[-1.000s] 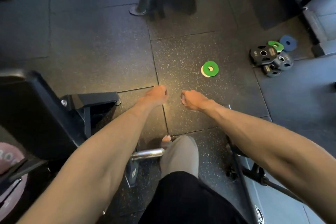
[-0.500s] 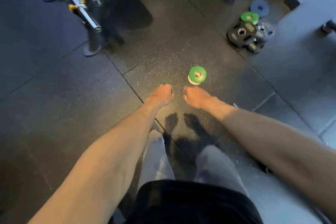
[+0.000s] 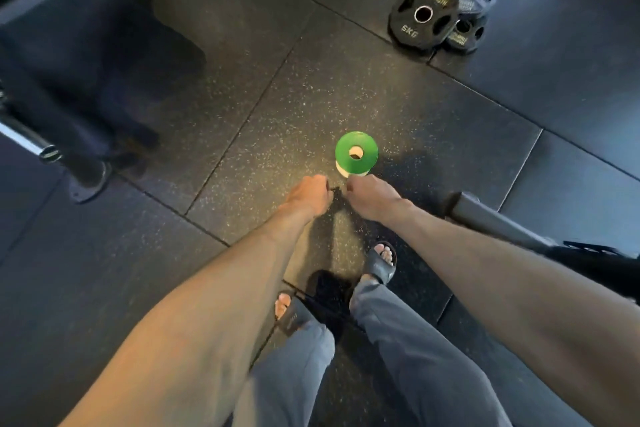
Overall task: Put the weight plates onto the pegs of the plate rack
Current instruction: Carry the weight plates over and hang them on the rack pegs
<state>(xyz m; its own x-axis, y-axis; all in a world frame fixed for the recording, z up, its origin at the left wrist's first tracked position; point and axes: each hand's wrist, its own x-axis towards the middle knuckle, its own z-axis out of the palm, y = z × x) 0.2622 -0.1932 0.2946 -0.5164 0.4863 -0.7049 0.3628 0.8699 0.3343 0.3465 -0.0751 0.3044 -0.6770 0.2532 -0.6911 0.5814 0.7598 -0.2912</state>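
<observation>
**Closing in on the green plate (image 3: 356, 152)**

Lies flat on the rubber floor (image 3: 242, 80), stacked off-centre on a white plate (image 3: 342, 170) peeping out at its near edge: loose stock, not yet racked. Just short of that near edge, left grip (image 3: 308, 196) and right grip (image 3: 372, 198) side by side, almost touching, fingers curled under into fists, nothing seen in either. Held low and close together, likely so as to take the small stack from both sides at once. Beyond the green plate and off to its right, well apart, a heap of plates (image 3: 422, 15) overlapping one another, awaiting the same trip. Far to the green plate's left, a chrome peg (image 3: 26, 139) jutting out above a rack foot (image 3: 88, 180), bare at its tip: presumably the destination. Calls first for uncurling those fingers.
</observation>
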